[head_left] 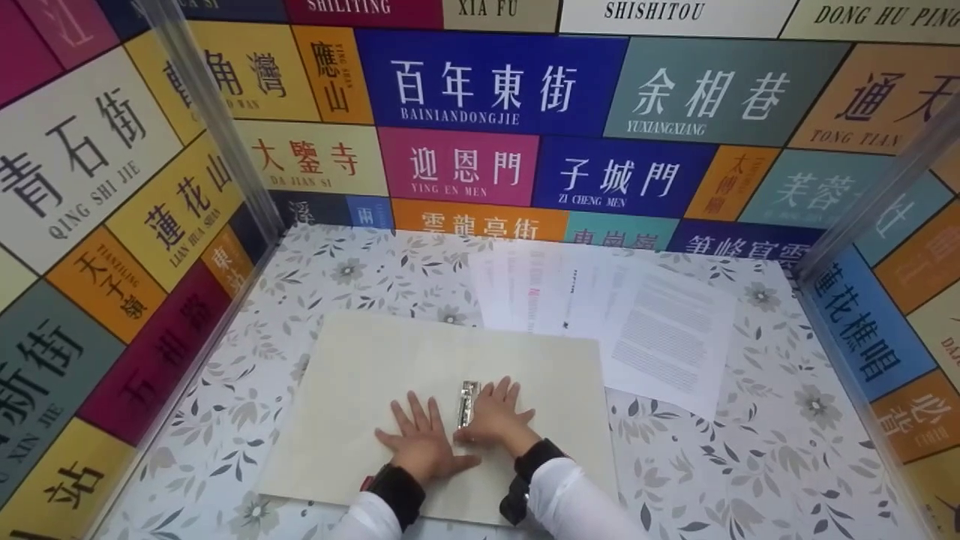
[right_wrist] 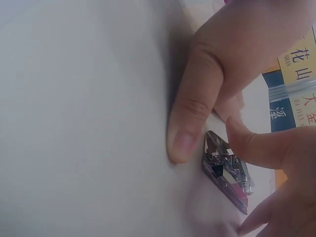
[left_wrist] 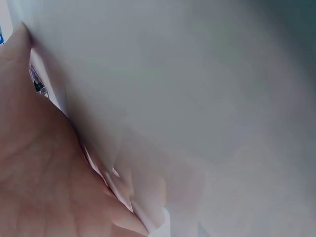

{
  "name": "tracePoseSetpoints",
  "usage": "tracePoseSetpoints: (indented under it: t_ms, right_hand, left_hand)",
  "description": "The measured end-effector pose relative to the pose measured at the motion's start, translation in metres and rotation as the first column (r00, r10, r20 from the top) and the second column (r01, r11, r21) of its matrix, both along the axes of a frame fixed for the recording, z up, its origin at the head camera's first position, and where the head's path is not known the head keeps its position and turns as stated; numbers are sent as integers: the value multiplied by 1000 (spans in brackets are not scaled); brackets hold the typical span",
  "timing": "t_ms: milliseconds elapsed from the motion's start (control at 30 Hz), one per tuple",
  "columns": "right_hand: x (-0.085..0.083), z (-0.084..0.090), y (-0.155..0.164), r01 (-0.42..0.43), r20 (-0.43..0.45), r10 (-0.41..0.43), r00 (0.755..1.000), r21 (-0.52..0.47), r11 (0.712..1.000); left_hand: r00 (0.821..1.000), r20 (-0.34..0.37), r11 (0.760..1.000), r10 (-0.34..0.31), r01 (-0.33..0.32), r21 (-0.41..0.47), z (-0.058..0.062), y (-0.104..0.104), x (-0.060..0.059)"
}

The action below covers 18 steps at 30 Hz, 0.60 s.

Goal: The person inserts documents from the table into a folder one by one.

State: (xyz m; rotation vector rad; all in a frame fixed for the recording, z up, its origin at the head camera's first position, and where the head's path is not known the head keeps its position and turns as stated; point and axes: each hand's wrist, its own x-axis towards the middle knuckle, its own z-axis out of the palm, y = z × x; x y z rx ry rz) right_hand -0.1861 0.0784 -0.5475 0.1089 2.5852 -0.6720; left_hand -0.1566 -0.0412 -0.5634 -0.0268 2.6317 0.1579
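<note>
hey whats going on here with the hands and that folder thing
A person has an open cream folder lying flat on a floral table. The left hand presses flat on the folder just left of the metal clip at its middle. The right hand rests at the clip, with a fingertip and thumb touching it in the right wrist view. A fan of printed sheets lies on the table behind the folder, apart from both hands.
</note>
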Motion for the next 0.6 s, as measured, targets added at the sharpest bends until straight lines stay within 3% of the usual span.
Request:
tracePoseSetpoints:
  t_ms: [133,267,367,500,600]
  right_hand:
    - [-3,5,4,31,15,-30,999,-70,997]
    - [-5,8,4,37,-41,-42,998,-125,992]
    - [-4,11,3,-30,-142,6,990,-170,985]
    - [-2,15,0,-126,-265,79,961,-167,978]
    - [-1,18,-3,-143,-304,97,948,-133,981]
  left_hand:
    - [1000,2,1000,-9,9,-23,-4,3,-2]
    - [1000,2,1000,-15,15,-8,5,4,-2]
    - [1000,0,1000,-16,16,-12,8,5,0]
    - [1000,-9,1000,-8,8,-24,2,4,-1]
    - [1000,-29,1000,5,-5,-21,-5,1,-2]
